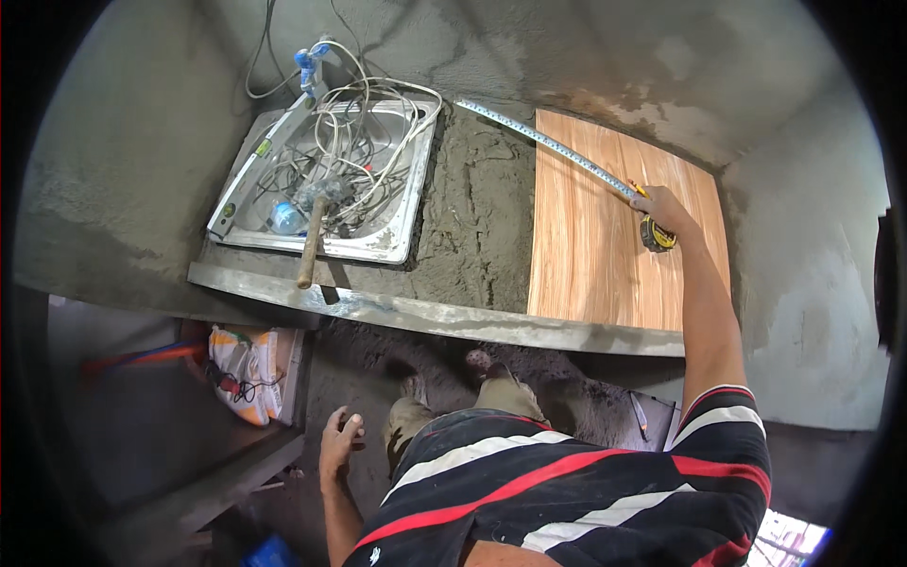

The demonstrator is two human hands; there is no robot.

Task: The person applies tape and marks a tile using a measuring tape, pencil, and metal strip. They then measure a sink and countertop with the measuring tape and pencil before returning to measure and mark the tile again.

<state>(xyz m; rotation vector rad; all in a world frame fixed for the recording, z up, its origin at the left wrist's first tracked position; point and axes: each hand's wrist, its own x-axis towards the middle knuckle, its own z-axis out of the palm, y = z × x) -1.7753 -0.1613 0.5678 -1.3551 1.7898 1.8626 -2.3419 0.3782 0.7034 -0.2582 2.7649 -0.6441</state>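
In my right hand (666,209) is a tape measure (658,234) with a yellow and black case. Its pale blade (543,139) stretches out to the far left, over a wood-grain tile (605,236) and across a bed of rough grey mortar (475,217). The blade's end lies near the back wall, close to the far right corner of a sink (404,231). Down beside my body hangs my left hand (342,439), holding nothing, its fingers loosely bent and apart.
A mallet (312,246), a spirit level (260,156), tangled cables (364,180) and a plastic bottle (285,217) lie in or across the sink. A raised ledge (444,317) borders the counter's front. Below left stands a white and orange bag (250,369). Plastered walls enclose the counter.
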